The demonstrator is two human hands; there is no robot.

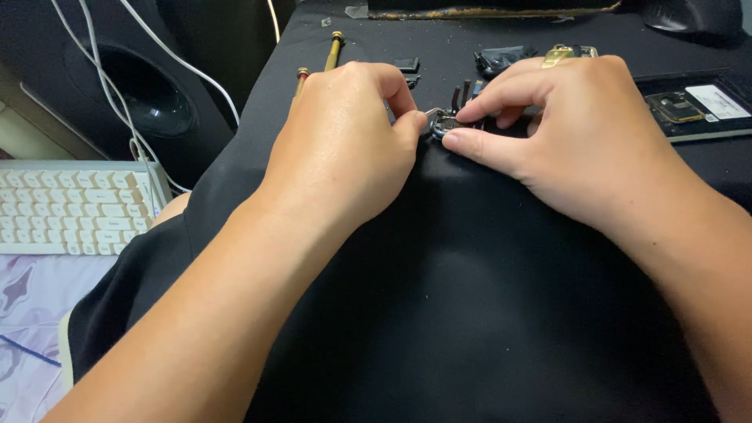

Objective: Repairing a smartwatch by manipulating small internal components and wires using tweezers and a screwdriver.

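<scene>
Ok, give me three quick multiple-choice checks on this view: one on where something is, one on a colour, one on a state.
1. Where is the keyboard?
A. left of the black cloth
B. on the cloth
C. behind the hands

2. What colour are the cables?
A. red
B. white
C. green

3. How is the small metal part held?
A. lying untouched
B. in one hand only
C. pinched by left hand and right hand

Answers: 1 A, it lies off the cloth's left edge; 2 B, they run pale over the dark speaker; 3 C, fingertips of both meet on it.

I see a black cloth-covered desk (pixel 470 313) carrying two brass-tipped screwdrivers (pixel 335 48) near its far left edge, small black parts (pixel 501 56) along the far edge, and a dark opened device (pixel 693 106) at the right edge.
</scene>
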